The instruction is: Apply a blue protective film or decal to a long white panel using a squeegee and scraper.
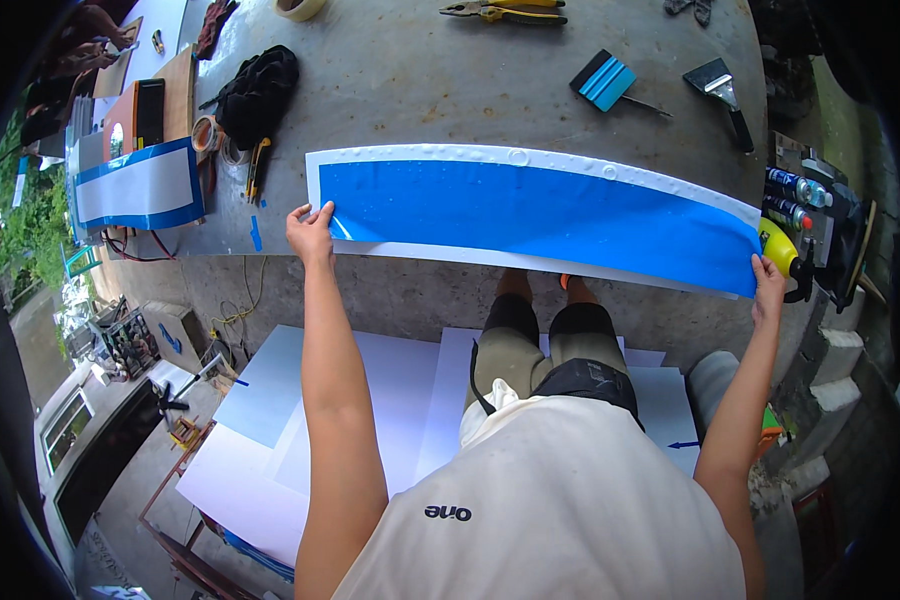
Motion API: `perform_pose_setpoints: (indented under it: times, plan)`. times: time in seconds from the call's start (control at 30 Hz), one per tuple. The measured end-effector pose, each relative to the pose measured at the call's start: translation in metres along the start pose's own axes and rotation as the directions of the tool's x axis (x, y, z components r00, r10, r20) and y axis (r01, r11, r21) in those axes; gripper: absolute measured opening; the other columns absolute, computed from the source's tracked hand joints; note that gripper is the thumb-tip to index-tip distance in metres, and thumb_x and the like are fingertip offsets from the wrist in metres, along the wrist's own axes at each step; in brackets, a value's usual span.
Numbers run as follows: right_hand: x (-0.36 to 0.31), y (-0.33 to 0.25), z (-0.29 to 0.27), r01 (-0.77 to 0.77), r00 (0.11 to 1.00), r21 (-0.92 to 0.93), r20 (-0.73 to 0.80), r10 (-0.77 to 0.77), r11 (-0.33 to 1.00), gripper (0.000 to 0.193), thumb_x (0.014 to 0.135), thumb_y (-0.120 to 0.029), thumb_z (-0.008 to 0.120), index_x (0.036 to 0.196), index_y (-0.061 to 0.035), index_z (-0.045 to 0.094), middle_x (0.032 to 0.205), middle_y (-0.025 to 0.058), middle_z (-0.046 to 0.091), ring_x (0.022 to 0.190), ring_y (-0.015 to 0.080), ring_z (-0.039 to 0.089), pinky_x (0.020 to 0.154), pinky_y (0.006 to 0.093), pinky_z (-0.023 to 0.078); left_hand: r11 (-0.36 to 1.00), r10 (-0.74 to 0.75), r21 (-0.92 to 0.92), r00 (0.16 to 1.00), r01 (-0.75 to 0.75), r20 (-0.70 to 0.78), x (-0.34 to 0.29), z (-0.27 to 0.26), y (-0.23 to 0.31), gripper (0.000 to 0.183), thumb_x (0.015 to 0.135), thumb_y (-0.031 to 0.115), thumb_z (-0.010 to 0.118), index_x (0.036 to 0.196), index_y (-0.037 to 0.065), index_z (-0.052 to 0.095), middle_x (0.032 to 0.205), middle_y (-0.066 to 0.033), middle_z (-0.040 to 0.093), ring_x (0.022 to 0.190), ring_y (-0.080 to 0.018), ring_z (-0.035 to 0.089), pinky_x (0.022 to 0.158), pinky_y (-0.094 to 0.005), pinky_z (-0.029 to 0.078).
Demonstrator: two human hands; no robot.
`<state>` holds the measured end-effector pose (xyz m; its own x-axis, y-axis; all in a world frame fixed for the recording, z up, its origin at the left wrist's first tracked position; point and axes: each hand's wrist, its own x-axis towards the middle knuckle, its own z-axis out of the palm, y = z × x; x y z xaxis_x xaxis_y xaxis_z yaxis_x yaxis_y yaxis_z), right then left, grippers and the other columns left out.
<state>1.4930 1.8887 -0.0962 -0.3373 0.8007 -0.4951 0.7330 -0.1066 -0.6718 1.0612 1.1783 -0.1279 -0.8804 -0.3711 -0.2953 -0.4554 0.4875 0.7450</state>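
Observation:
A long blue vinyl sheet (530, 208) with a white border stretches between my hands along the table's near edge. Its upper border is dotted with small bumps, and the blue creases near its left end. My left hand (312, 234) pinches the lower left corner, thumb on top. At the opposite end, my right hand (768, 287) grips the lower right corner, where the sheet bends. Part of the sheet hangs past the table edge. Left of it lie a yellow utility knife (257, 172) and a small blue scrap (256, 233).
The metal table (420, 85) holds a black cloth (260, 95), tape rolls (206, 133), pliers (505, 12), a blue squeegee (604, 80) and a flat brush-like tool (718, 90). A yellow spray bottle (776, 245) stands beside my right hand. White sheets (390, 380) lie behind me.

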Motion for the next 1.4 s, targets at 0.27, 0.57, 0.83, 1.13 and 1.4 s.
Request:
perform_pose_setpoints:
  times: [0.27, 0.57, 0.83, 1.13, 1.4]
  plan:
    - [0.013, 0.017, 0.015, -0.046, 0.996, 0.009, 0.08, 0.045, 0.999, 0.033, 0.092, -0.02, 0.07, 0.116, 0.0015, 0.062, 0.102, 0.0036, 0.065, 0.093, 0.0109, 0.059, 0.084, 0.0248, 0.046, 0.998, -0.031, -0.063, 1.0, 0.03, -0.006, 0.002, -0.002, -0.003, 0.054, 0.073, 0.007, 0.086, 0.115, -0.002, 0.052, 0.101, -0.0236, 0.07, 0.091, -0.0254, 0.068, 0.083, -0.0354, 0.055]
    - [0.027, 0.035, 0.009, -0.109, 0.991, -0.121, 0.063, 0.117, 0.987, 0.03, 0.09, -0.021, 0.072, 0.109, 0.002, 0.066, 0.095, 0.0035, 0.067, 0.083, 0.0112, 0.06, 0.075, 0.026, 0.048, 0.998, -0.04, -0.053, 0.999, 0.039, -0.019, -0.001, 0.002, 0.002, 0.054, 0.071, 0.008, 0.087, 0.113, -0.003, 0.055, 0.099, -0.0223, 0.07, 0.09, -0.0249, 0.068, 0.081, -0.0349, 0.055]
    - [0.036, 0.036, 0.01, -0.127, 0.988, -0.182, 0.067, 0.141, 0.975, 0.03, 0.089, -0.022, 0.073, 0.108, 0.0017, 0.067, 0.093, 0.003, 0.067, 0.08, 0.0109, 0.059, 0.073, 0.026, 0.048, 0.999, -0.044, -0.019, 0.999, 0.043, -0.017, 0.004, -0.003, -0.001, 0.056, 0.07, 0.008, 0.087, 0.113, -0.004, 0.055, 0.099, -0.0226, 0.07, 0.087, -0.0247, 0.069, 0.078, -0.0351, 0.056]
    - [0.035, 0.039, 0.014, -0.093, 0.994, -0.178, 0.033, 0.101, 0.98, 0.026, 0.089, -0.025, 0.073, 0.102, -0.0029, 0.068, 0.08, -0.0028, 0.062, 0.066, 0.0066, 0.052, 0.06, 0.0228, 0.04, 0.997, -0.075, 0.012, 0.997, 0.075, -0.012, 0.003, -0.004, 0.004, 0.057, 0.07, 0.008, 0.088, 0.114, -0.004, 0.054, 0.101, -0.0233, 0.069, 0.088, -0.0253, 0.069, 0.079, -0.0353, 0.056]
    - [0.033, 0.03, 0.016, -0.138, 0.988, -0.187, 0.044, 0.148, 0.973, 0.025, 0.087, -0.022, 0.075, 0.098, -0.0012, 0.067, 0.083, -0.0011, 0.063, 0.074, 0.01, 0.056, 0.07, 0.0258, 0.045, 0.995, -0.092, -0.026, 0.995, 0.093, 0.038, 0.007, -0.007, 0.007, 0.061, 0.069, 0.007, 0.088, 0.117, -0.005, 0.052, 0.104, -0.0252, 0.068, 0.091, -0.0262, 0.067, 0.081, -0.0357, 0.055]
